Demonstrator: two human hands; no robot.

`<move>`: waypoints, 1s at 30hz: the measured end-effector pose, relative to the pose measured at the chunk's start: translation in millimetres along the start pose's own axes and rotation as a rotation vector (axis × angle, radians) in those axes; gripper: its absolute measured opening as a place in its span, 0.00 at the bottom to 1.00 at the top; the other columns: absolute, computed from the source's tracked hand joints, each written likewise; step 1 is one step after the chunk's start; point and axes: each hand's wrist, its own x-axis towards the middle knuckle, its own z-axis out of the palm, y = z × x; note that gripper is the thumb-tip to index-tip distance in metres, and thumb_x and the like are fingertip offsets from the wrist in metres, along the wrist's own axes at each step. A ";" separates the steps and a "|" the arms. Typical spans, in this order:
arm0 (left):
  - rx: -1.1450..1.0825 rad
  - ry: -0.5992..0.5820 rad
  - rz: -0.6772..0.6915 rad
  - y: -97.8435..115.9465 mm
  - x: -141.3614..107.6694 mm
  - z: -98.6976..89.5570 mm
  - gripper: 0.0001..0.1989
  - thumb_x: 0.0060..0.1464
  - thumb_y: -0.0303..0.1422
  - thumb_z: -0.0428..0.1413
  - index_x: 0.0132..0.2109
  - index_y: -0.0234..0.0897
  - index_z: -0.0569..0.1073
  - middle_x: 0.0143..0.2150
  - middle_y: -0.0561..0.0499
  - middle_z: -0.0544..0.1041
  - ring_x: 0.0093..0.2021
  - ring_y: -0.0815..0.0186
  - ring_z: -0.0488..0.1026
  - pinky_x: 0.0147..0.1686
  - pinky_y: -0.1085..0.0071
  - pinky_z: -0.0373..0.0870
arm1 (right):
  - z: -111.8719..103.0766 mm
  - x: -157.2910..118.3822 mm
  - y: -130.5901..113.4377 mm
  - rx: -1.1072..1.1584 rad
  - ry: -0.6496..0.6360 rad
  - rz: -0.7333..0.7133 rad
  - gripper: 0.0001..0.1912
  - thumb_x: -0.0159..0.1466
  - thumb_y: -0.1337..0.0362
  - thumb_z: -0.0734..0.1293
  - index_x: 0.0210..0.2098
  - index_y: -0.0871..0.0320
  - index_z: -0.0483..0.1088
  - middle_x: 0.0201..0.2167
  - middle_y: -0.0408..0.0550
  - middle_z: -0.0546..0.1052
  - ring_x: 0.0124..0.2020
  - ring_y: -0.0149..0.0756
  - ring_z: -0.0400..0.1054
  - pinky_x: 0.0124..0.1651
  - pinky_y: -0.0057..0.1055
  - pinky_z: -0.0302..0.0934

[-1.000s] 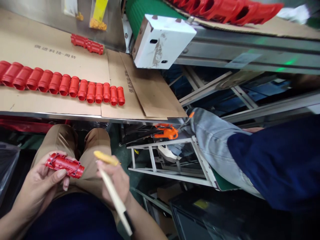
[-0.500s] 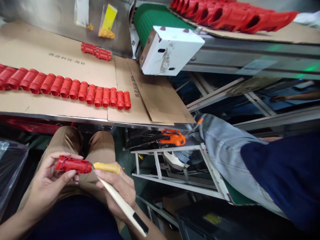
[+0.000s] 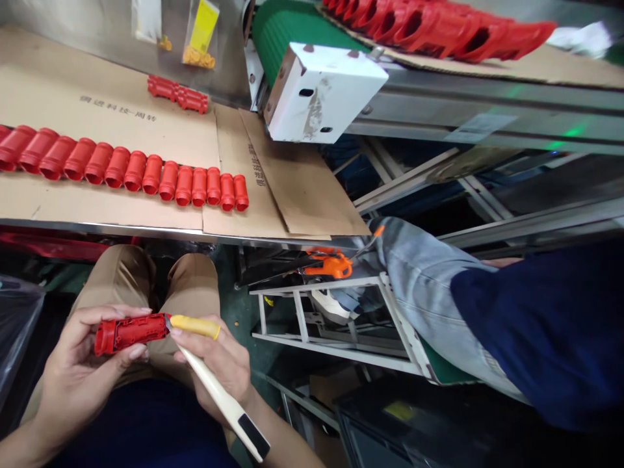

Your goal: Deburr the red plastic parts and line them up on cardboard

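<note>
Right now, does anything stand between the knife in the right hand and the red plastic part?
Nothing visible does. The tip of the knife is right at the end of the red plastic part in the left hand.

Cardboard sheets [image 3: 97, 130] cover the worktop [image 3: 97, 223], carrying a long row of red plastic housings [image 3: 136, 172] and a shorter group [image 3: 178, 94] behind it. More housings [image 3: 439, 26] lie on cardboard near a green conveyor belt [image 3: 287, 26] and a white metal box [image 3: 322, 94]. Orange scissors [image 3: 331, 265] sit just behind a white metal rack [image 3: 316, 344], beside a co-worker's jeans-clad leg [image 3: 419, 279].
</note>
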 end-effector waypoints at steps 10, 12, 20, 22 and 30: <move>0.024 0.005 -0.023 -1.5 -1.0 -0.4 0.15 0.58 0.31 0.70 0.49 0.47 0.76 0.50 0.53 0.86 0.44 0.61 0.87 0.38 0.72 0.87 | -0.3 -1.6 -1.3 -0.002 -0.006 0.010 0.23 0.70 0.79 0.70 0.62 0.60 0.76 0.50 0.60 0.85 0.48 0.44 0.80 0.48 0.41 0.82; 0.030 0.009 -0.036 -1.0 -1.0 -0.3 0.15 0.58 0.31 0.70 0.49 0.47 0.76 0.50 0.53 0.86 0.43 0.62 0.87 0.38 0.73 0.87 | -0.6 -1.6 -2.0 -0.007 -0.009 0.013 0.23 0.70 0.78 0.70 0.63 0.59 0.76 0.50 0.59 0.85 0.48 0.44 0.81 0.48 0.41 0.82; 0.006 0.046 -0.105 3.7 -4.4 4.5 0.15 0.57 0.35 0.71 0.49 0.48 0.78 0.50 0.54 0.87 0.42 0.64 0.86 0.39 0.74 0.86 | -3.0 -0.7 -1.2 0.010 -0.041 0.046 0.19 0.71 0.76 0.70 0.60 0.59 0.76 0.50 0.59 0.85 0.49 0.44 0.82 0.51 0.41 0.81; -0.011 0.057 -0.158 7.5 -3.4 7.1 0.15 0.57 0.36 0.72 0.48 0.48 0.78 0.49 0.55 0.87 0.37 0.66 0.85 0.38 0.74 0.86 | -4.6 -0.2 0.5 0.021 -0.085 0.041 0.17 0.73 0.74 0.69 0.59 0.59 0.74 0.48 0.58 0.85 0.48 0.43 0.82 0.52 0.41 0.80; -0.325 0.061 -0.494 24.0 9.1 12.2 0.27 0.46 0.44 0.78 0.48 0.44 0.75 0.43 0.52 0.88 0.24 0.69 0.78 0.26 0.74 0.79 | -19.7 -0.2 14.1 -0.119 0.108 0.157 0.12 0.75 0.71 0.67 0.54 0.56 0.79 0.44 0.54 0.86 0.45 0.43 0.82 0.47 0.39 0.80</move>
